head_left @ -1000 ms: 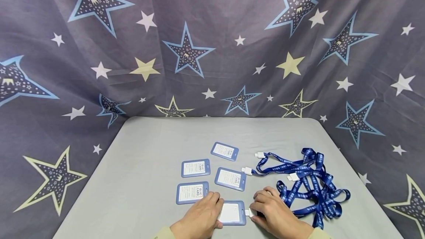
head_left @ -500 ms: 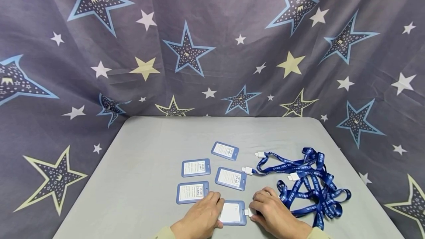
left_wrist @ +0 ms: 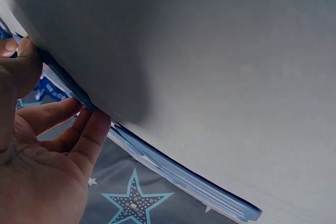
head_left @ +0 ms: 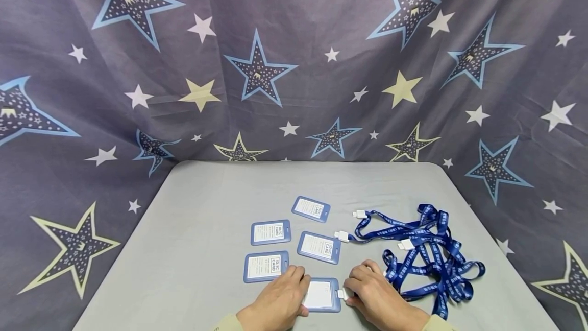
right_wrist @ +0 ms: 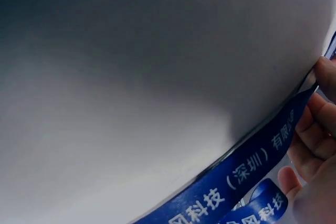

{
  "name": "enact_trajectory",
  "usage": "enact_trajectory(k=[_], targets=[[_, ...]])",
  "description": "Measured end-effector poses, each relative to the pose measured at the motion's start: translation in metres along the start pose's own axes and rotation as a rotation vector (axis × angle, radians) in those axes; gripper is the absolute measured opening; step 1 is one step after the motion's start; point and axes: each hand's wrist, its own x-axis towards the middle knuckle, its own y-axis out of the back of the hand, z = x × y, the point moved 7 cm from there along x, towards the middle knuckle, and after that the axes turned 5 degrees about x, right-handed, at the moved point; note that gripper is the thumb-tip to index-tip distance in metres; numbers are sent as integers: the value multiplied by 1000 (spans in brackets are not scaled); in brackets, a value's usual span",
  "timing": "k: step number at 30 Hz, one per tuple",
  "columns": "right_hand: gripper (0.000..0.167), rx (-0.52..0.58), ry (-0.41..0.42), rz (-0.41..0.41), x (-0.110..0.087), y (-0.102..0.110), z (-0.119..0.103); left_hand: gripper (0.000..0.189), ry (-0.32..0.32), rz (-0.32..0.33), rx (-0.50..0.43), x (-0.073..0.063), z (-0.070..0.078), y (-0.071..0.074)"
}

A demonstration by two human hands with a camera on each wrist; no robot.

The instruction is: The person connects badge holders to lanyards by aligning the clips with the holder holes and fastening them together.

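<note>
At the table's front, my left hand point(head_left: 282, 292) pinches the left end of a blue-framed badge holder point(head_left: 320, 295) with a plain white face. In the left wrist view, thumb and fingers of the left hand point(left_wrist: 52, 166) grip its edge. My right hand point(head_left: 378, 295) pinches the white plastic clip point(head_left: 345, 294) of a lanyard. The clip's tip meets the holder's slotted right end; whether it passes through the slot, I cannot tell. A blue lanyard strap point(right_wrist: 247, 163) with white lettering runs from beside the right hand point(right_wrist: 317, 177) in the right wrist view.
Several more blue badge holders point(head_left: 319, 247) with printed cards lie behind and left of the hands. A tangled heap of blue lanyards point(head_left: 441, 264) covers the right side, with white clips point(head_left: 360, 214) pointing left. A star-patterned cloth point(head_left: 294, 65) hangs behind the grey table point(head_left: 197, 269).
My right hand and its clip have edged very slightly left toward the badge holder. The left hand and the other things stay in place.
</note>
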Motion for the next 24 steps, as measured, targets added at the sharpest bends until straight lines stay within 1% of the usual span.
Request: enact_trajectory(k=[3, 9, 16, 24], targets=[[24, -10, -6, -11, 1, -1, 0, 60, -3, 2, 4, 0, 0, 0], [23, -46, 1, -25, 1, -4, -3, 62, -1, -20, 7, 0, -1, -2], [24, -48, 2, -5, 0, -5, -4, 62, -19, 4, 7, 0, 1, 0], [20, -52, -10, -40, 1, -7, -4, 63, -19, 12, 6, 0, 1, 1]])
